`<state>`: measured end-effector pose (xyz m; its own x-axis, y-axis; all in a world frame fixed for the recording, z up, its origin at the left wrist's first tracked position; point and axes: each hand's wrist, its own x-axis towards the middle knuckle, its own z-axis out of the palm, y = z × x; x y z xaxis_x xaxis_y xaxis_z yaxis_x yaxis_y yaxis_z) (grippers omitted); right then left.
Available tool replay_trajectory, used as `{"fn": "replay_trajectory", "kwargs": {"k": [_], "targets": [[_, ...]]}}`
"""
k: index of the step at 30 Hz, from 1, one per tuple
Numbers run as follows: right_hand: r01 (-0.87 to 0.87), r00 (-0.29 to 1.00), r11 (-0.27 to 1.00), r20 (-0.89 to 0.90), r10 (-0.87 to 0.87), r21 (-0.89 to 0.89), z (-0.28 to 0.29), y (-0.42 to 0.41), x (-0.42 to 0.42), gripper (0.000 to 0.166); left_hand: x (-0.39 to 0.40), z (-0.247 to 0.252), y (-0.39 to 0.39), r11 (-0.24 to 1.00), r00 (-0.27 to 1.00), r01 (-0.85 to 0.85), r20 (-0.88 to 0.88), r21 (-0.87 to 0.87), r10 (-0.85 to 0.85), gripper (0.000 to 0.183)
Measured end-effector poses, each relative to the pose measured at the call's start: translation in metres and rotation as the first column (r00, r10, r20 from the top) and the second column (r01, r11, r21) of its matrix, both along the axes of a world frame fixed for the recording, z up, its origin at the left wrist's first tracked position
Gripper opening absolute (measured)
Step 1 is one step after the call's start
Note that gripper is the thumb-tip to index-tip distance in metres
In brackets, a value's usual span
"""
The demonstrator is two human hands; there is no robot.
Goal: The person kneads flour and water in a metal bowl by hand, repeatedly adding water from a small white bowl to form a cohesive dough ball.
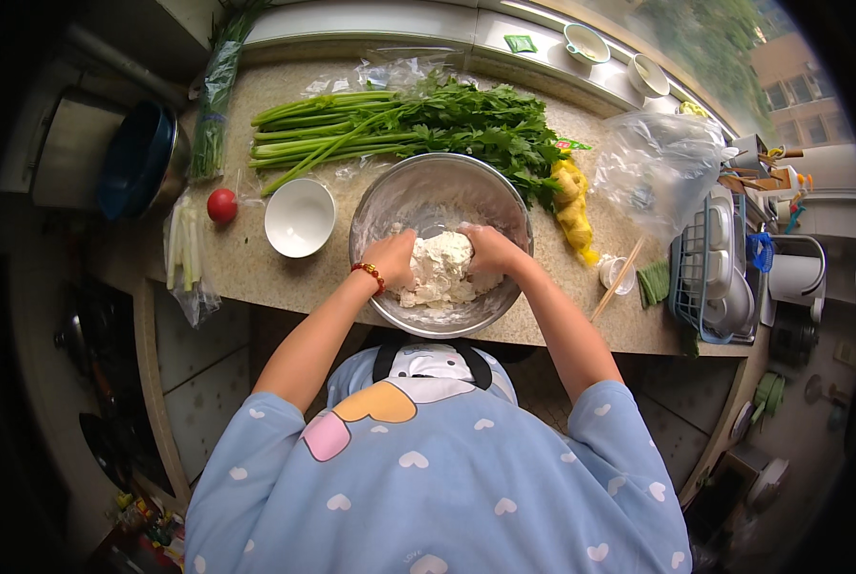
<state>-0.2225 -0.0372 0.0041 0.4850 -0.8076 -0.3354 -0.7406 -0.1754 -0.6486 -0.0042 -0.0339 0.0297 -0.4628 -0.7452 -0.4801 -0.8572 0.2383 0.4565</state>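
A large stainless steel bowl [442,166] stands at the front edge of the speckled counter, its inner wall smeared with flour. In it lies a rough, shaggy lump of dough [439,269]. My left hand [392,258], with a red beaded bracelet at the wrist, presses on the dough's left side, fingers curled and partly hidden. On the right side, my right hand [487,251] grips the dough with its fingers around the upper edge. An empty white bowl [300,218] is left of the steel bowl. Celery [399,129] lies behind it.
Left are a red tomato [221,206], bagged pale stalks [184,244] and wrapped green stalks [216,122]. Ginger in a yellow net [573,208], a small tub [618,276], chopsticks [618,278], a plastic bag [657,165] and a blue dish rack [690,273] occupy the right.
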Motion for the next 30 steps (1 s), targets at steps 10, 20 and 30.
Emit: {"fn": "replay_trajectory", "kwargs": {"k": [10, 20, 30], "targets": [[0.08, 0.987, 0.808, -0.064, -0.144, -0.584, 0.052, 0.038, 0.002, 0.034, 0.001, 0.05, 0.027, 0.903, 0.962, -0.075, -0.268, -0.422, -0.046, 0.039], [-0.054, 0.981, 0.969, -0.196, 0.006, -0.24, 0.003, 0.023, 0.016, 0.017, -0.02, 0.005, 0.003, 0.994, 0.994, 0.005, -0.109, -0.107, -0.017, 0.033], [0.123, 0.991, 0.99, -0.048, -0.127, -0.065, 0.049, -0.015, 0.012, 0.02, 0.001, 0.027, 0.005, 0.995, 0.987, -0.014, -0.16, -0.094, -0.001, 0.021]]}}
